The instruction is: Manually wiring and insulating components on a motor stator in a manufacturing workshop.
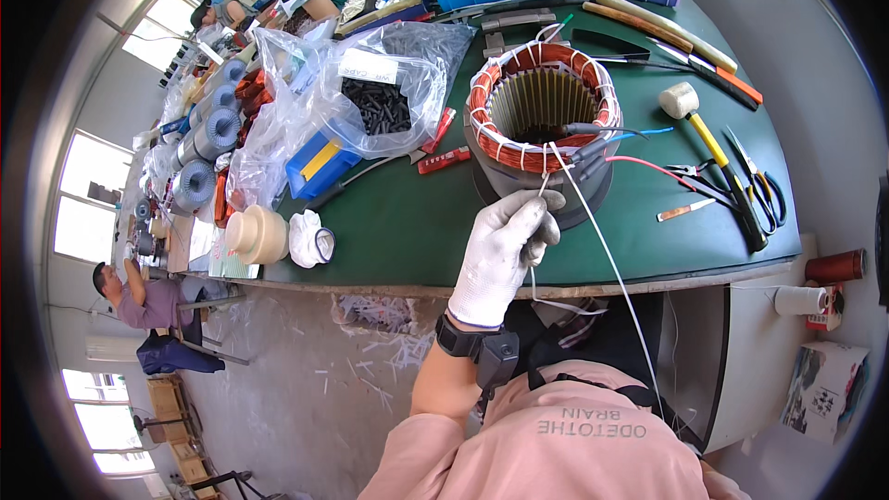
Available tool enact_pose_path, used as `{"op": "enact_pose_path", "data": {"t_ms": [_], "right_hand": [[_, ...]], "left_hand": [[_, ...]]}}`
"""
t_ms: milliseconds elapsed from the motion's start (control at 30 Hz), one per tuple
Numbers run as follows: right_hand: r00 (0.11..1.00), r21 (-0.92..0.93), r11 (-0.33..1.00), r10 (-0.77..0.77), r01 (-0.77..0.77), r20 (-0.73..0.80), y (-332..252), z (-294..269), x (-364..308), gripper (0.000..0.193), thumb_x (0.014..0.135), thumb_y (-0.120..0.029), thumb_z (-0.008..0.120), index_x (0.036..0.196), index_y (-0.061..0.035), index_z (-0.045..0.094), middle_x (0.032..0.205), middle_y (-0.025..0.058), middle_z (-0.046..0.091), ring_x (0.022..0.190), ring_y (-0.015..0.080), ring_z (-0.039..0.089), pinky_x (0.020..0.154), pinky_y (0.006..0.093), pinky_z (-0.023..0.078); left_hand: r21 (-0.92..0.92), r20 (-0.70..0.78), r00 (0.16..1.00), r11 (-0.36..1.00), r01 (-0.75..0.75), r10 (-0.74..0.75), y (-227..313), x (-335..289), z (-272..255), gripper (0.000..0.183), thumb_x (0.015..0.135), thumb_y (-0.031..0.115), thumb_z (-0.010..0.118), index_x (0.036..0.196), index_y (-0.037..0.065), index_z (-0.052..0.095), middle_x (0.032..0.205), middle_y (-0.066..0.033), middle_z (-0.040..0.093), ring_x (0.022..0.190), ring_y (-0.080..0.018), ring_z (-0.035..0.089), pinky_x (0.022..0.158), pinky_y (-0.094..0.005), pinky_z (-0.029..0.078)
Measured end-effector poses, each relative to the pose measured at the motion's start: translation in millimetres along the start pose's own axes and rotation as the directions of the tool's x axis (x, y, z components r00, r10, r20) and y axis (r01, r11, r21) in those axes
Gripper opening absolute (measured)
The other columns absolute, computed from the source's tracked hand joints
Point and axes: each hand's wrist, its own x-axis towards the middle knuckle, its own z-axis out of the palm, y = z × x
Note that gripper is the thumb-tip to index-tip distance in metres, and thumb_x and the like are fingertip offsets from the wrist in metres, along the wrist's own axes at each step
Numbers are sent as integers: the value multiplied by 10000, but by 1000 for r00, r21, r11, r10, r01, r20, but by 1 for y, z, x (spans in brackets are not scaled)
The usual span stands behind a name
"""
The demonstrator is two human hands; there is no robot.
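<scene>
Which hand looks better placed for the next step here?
Probably the left hand: it pinches a white cord close to the copper coils, while the right hand is out of view.

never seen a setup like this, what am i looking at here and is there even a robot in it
No robot: these are a person's bodily hands at work, though only the left hand, in a white glove, shows. The single picture comes from a wide fisheye camera on the person's head, looking down, so straight edges bend. On the green tabletop stands a grey metal cylinder topped by a ring of copper-coloured coils laced with white cord. The left hand pinches a white strand in front of it. Around it lie a mallet, scissors and a clear bag of small black pieces.
</scene>
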Motion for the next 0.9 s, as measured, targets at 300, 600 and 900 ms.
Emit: {"op": "enact_pose_path", "data": {"t_ms": [300,600,900], "right_hand": [[298,148,384,-367,911,-881,-216,-422,-234,142,866,-50,561,761,46,546,717,240,537,612,378,542,574,411,444],[315,523,-301,-531,798,-787,-332,-542,-349,219,929,-143,534,974,44,638,661,-20,523,594,47,471,539,207,380],[308,81,368,-616,926,-725,-242,-464,-254,140,816,-125,627,849,-1,681,719,218,615,668,379,625,622,387,503]], "left_hand": [[80,-77,996,996,-44,51,-5,-7,20,248,981,176,533,1070,-3,679,784,-34,655,582,-26,504,528,-173,393],[139,-86,992,987,-76,88,-5,-12,22,268,977,175,527,1119,-20,645,806,-36,661,623,-55,560,557,-192,432],[-97,60,998,995,21,-15,-5,-7,13,249,981,173,517,1048,-25,652,820,-61,660,637,-101,584,584,-225,462]]}}
